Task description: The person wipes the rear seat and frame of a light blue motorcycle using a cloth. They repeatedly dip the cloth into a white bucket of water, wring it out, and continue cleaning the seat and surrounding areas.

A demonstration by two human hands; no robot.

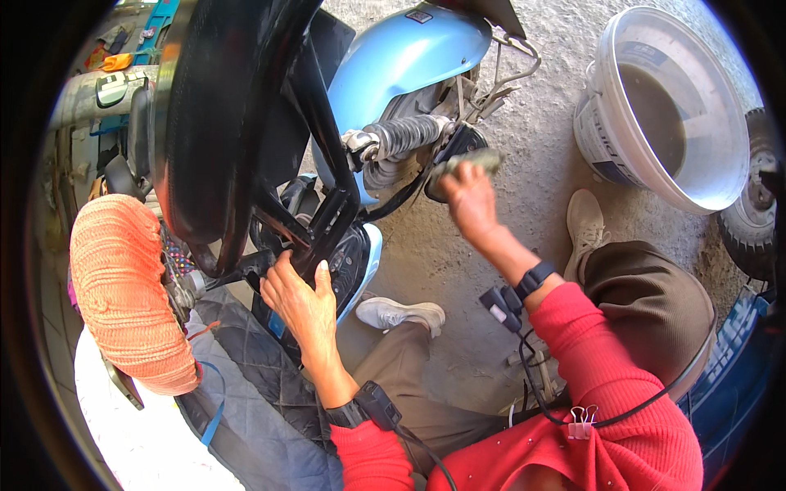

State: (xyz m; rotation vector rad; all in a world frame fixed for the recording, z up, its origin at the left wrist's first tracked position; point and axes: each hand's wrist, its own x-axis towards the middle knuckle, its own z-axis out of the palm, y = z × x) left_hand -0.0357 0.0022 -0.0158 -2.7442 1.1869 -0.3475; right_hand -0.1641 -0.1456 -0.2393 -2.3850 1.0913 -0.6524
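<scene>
A light-blue electric scooter, showing its rear fender (393, 52), stands before me at the left. My left hand (301, 301) holds the lower end of its black tubular metal frame (334, 212), thumb on one side and fingers on the other. Under my right hand (471, 199) is a grey-green cloth (476, 162), pressed against a black part (463, 140) beside the rear wheel. The cloth and fingers look slightly blurred. Just left of the cloth is a coil-spring shock absorber (405, 135). A black padded seat (202, 123) rises at the upper left.
A white plastic bucket (586, 132) with murky water (651, 116) stands at the upper right. Beside it is a small tyred wheel (752, 208). An orange knitted handlebar cover (129, 294) and a quilted apron (258, 368) occupy the left. Cables run from both wrist devices.
</scene>
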